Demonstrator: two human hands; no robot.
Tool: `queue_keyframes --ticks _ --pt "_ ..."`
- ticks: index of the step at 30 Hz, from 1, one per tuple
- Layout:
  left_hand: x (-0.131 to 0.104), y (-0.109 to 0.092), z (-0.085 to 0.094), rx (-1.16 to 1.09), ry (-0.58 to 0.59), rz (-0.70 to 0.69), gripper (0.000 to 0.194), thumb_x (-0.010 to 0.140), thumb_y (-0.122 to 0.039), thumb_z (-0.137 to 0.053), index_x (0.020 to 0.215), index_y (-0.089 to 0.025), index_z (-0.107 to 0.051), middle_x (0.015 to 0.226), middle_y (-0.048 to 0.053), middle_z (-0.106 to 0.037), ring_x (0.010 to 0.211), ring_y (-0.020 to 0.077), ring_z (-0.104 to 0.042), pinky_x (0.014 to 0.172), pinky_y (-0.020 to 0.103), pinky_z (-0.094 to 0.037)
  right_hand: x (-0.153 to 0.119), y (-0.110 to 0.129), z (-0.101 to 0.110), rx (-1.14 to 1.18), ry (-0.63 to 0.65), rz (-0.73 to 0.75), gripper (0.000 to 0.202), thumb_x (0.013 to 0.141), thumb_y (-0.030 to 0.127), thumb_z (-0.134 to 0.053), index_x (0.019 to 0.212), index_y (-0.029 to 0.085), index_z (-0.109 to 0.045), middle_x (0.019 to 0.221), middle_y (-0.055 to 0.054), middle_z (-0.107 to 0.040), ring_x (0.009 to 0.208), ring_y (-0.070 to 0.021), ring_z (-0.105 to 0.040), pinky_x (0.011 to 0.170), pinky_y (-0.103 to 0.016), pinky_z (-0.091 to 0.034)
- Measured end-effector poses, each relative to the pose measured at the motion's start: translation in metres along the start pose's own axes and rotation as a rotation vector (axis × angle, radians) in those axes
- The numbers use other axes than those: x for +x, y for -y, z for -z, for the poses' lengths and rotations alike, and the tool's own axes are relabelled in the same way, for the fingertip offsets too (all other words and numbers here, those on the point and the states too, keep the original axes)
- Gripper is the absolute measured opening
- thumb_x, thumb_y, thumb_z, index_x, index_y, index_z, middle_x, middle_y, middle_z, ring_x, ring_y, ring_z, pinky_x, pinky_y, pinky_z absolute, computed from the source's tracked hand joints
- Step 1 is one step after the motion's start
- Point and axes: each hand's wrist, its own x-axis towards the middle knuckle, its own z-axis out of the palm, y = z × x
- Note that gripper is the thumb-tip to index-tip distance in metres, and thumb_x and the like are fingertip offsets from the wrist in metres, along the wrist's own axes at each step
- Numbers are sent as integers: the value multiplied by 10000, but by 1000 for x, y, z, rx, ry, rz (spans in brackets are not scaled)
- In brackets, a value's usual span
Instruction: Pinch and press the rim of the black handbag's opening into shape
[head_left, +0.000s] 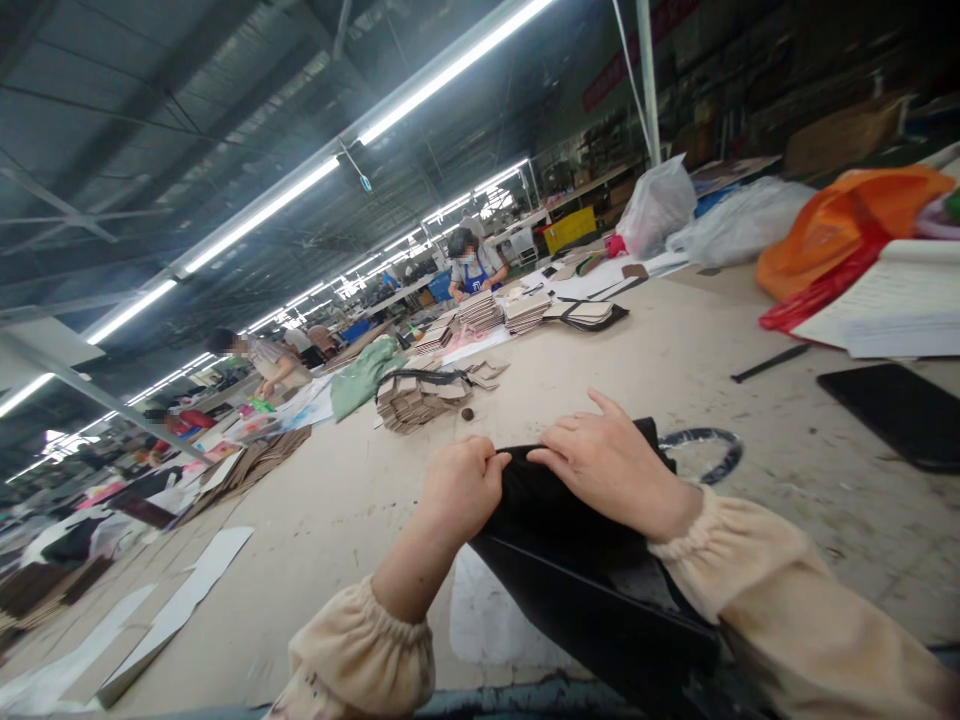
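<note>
left hand (461, 487), black piece (570, 560), cardboard stacks (416, 395) beyond

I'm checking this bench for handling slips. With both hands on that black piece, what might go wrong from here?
1. The left hand pinches only the top edge of the black piece while the right hand lies flat on it, so the piece may slip or crease.
2. The black loop lies just beyond the right hand and could snag.
3. The small dark bit ahead might get knocked away.

Stacked brown card pieces (416, 398); orange bag (855, 225); green cloth (364, 375)
</note>
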Motion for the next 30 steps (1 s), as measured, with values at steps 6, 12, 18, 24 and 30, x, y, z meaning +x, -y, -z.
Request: queue_keyframes --ticks 6,12,18,24,30 --pt "-6 3 0 -34 -18 -9 280 843 -300 -522 595 -171 -539 623 9 -578 599 126 -498 573 251 -282 0 11 3 19 -18 -19 231 860 345 -576 1037 209 -638 849 -37 -685 848 -186 -609 1053 -443 -172" --pt "-10 5 2 -51 -18 -50 288 848 -299 -510 593 -168 -525 623 11 -566 597 121 -488 572 250 -280 2 15 -3 17 -12 -18 143 868 311 -559 840 204 -650 800 -19 -669 815 -183 -597 1043 -431 -189" --pt "-12 6 2 -67 1 -66 278 851 -290 -505 601 -169 -511 637 14 -562 605 123 -488 580 249 -294 2 18 -6 34 -29 9 223 882 287 -524 696 198 -611 740 -10 -652 769 -171 -568 1013 -398 -225" --pt "-13 6 1 -108 -19 -57 280 845 -306 -528 600 -171 -508 636 2 -561 606 120 -483 576 246 -295 2 18 0 33 8 26 256 910 252 -468 714 202 -626 757 -11 -669 764 -159 -584 1004 -383 -235" --pt "-7 6 3 -132 3 30 263 844 -316 -530 627 -169 -555 672 17 -594 630 132 -505 586 247 -305 -11 -26 23 -160 117 -79 278 784 414 -628 999 240 -651 900 -29 -690 786 -206 -609 689 -315 -380"
